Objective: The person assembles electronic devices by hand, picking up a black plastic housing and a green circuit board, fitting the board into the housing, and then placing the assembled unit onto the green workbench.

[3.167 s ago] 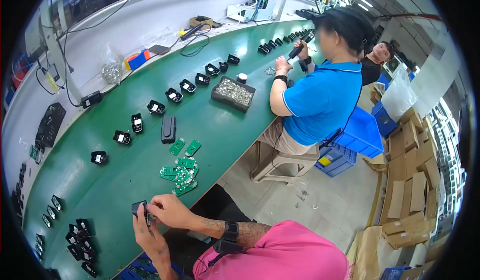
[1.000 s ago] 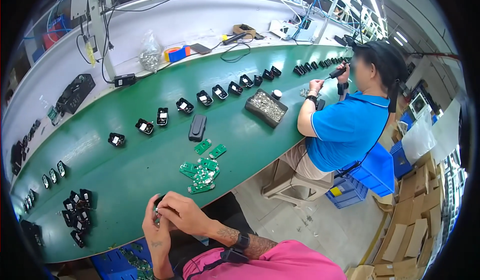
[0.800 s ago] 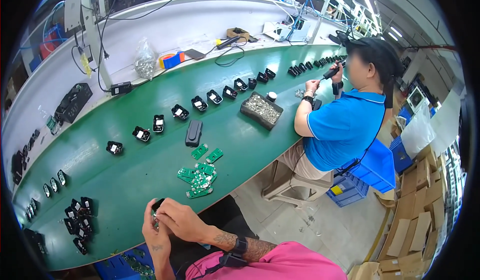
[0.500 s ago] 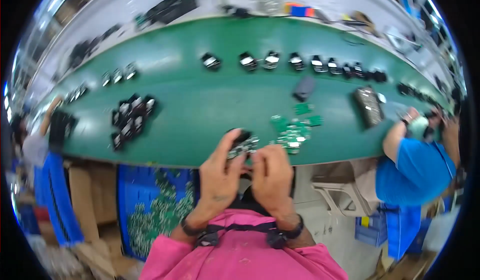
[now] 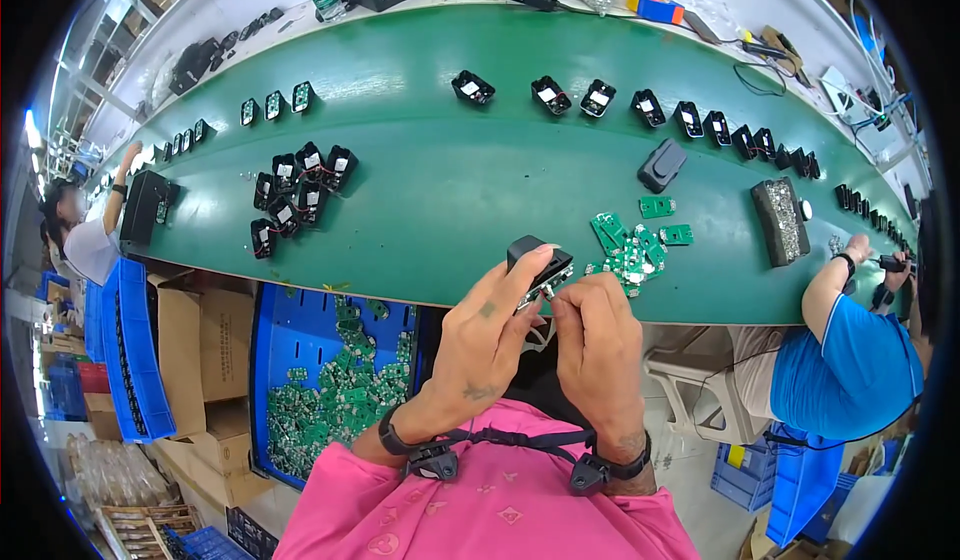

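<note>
My left hand (image 5: 478, 345) grips a black plastic housing (image 5: 526, 250) above the table's front edge, thumb and fingers wrapped round it. Along the housing's near side shows a circuit board (image 5: 544, 290), partly hidden by fingers. Close against that board, my right hand (image 5: 600, 345) has its thumb and forefinger pinched together; whatever lies between their tips is too small to make out. Just beyond the right hand is a loose pile of green circuit boards (image 5: 640, 258). A closed black case (image 5: 662, 165) lies behind the pile.
Black housings (image 5: 310, 203) are clustered at left on the green table (image 5: 420, 190), with more rowed along the back (image 5: 600, 98). A brown block-shaped thing (image 5: 780, 222) lies right. Below the front edge, a blue bin (image 5: 283, 335) holds many boards. Co-workers sit at right (image 5: 845, 360) and far left (image 5: 90, 235).
The view has shifted, so the table things appear farther right. The housing in my left hand has turned, showing more of its black outside. My right hand stays close beside it.
</note>
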{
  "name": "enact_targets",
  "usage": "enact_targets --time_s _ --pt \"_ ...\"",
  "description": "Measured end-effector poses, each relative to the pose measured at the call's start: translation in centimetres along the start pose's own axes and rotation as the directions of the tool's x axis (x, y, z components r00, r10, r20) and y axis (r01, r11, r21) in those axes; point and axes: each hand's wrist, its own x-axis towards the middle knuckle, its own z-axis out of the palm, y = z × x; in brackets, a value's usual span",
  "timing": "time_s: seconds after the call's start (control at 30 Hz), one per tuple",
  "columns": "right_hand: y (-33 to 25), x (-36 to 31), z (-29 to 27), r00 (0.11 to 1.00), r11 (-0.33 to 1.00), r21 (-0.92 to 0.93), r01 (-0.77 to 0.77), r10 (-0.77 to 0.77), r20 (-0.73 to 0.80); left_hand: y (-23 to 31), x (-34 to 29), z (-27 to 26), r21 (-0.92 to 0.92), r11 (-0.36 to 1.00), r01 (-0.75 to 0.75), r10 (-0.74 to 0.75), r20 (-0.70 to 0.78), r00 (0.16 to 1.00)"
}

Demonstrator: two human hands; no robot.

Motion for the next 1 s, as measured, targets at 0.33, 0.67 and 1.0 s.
enact_targets --time_s 0.33,0.67,1.0 --pt "0.0 -0.1 -0.9 0.998 0.998 -0.06 0.001 0.002 0.062 0.4 0.1 -0.1 0.208 0.973 -0.099 0.087 0.064 0.994" --pt "0.9 -0.2 -0.2 0.998 0.997 -0.081 -0.006 0.012 0.068 -0.4 -0.1 0.9 0.341 0.933 -0.115 0.111 0.032 0.993" --pt "5.6 -3.2 1.6 0.927 0.917 0.136 -0.375 0.373 0.045 -2.7 -0.7 1.5 -0.439 0.873 0.215 -0.191 0.097 0.977"
